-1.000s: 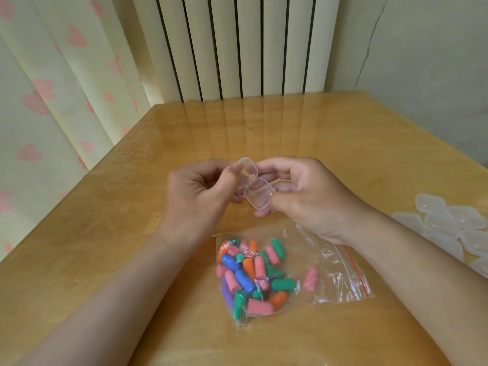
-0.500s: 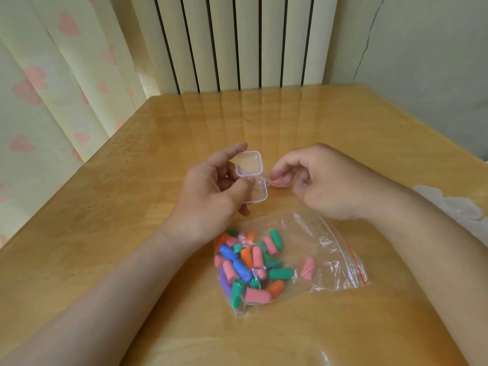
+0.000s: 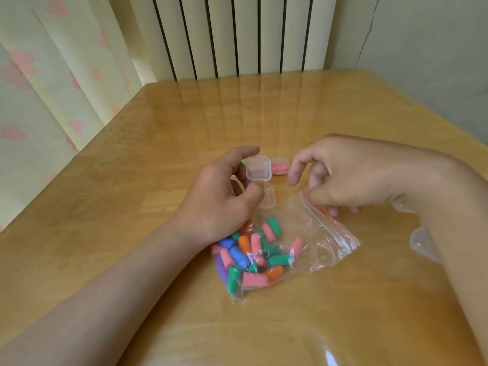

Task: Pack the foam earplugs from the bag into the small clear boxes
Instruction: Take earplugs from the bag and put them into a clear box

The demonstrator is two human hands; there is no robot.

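A clear zip bag (image 3: 320, 233) of several coloured foam earplugs (image 3: 253, 256) lies on the wooden table (image 3: 158, 167). Just above it, my left hand (image 3: 221, 199) grips a small clear box (image 3: 260, 175) whose lid stands flipped open; nothing is visible inside it. My right hand (image 3: 340, 175) is at the bag's red-striped mouth, with the thumb on the zip edge and curled fingers behind it, pinching the bag. Behind the open box, a shut clear box with pink earplugs (image 3: 280, 166) sits on the table.
More clear boxes (image 3: 422, 245) lie at the right, mostly hidden under my right forearm. A radiator (image 3: 237, 35) and a curtain (image 3: 39, 101) stand behind the table. A wall runs along the right side.
My right hand let go of the box and dropped to the bag's mouth. The left hand now holds the open box alone. The box of pink earplugs has come into sight.
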